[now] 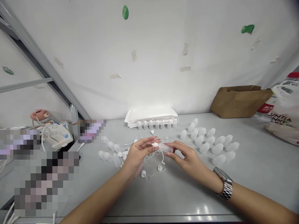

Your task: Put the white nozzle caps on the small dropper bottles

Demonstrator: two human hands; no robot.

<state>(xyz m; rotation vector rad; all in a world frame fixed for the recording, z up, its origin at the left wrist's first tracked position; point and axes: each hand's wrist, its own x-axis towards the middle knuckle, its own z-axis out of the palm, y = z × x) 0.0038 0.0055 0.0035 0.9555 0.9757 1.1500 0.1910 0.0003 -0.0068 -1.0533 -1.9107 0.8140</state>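
Observation:
Above the middle of the grey table, my right hand (189, 158) grips the body of a small translucent squeeze bottle (167, 148), which lies on its side in the air. At its left end, the fingers of my left hand (136, 153) are closed on a white nozzle cap (155, 144). A thin white strap (163, 158) hangs down by the bottle's neck. Below the hands lie a loose white cap (143, 173), a round white cap (159, 168) and a ring strap (148, 178). More caps and straps are partly hidden behind my left hand.
Several uncapped bottles (217, 149) stand to the right, and more bottles (111, 146) lie at left. A row of capped bottles (157, 125) stands before white flat packs (153, 114). A cardboard box (240, 102) and plastic bag (285, 115) are at the right rear.

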